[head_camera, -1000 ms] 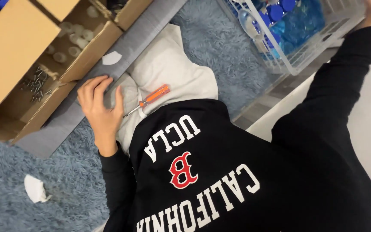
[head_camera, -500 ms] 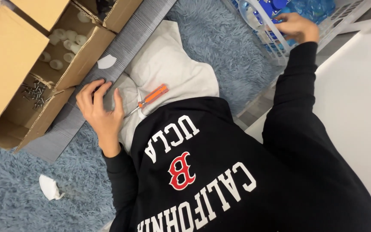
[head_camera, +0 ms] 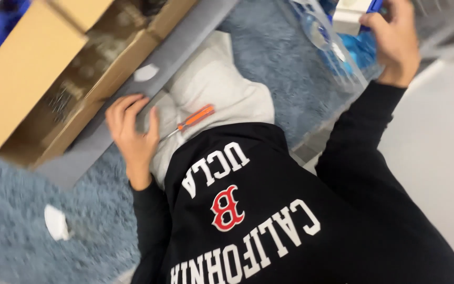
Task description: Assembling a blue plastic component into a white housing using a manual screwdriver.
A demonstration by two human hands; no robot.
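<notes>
My left hand rests flat, fingers spread, on a long grey panel that lies across my lap. An orange-handled screwdriver lies loose on my light grey trousers, just right of that hand. My right hand reaches up to the top right and grips a small white box over a clear plastic bin that holds blue items. My dark sweatshirt with white and red lettering fills the lower frame.
An open cardboard box with small parts and screws sits at the upper left, beyond the grey panel. A blue-grey shaggy rug covers the floor, with a small white scrap on it. White floor lies at the right.
My right hand has drawn back from deep in the bin and now holds a white box. The view has shifted. My left hand stays on the panel.
</notes>
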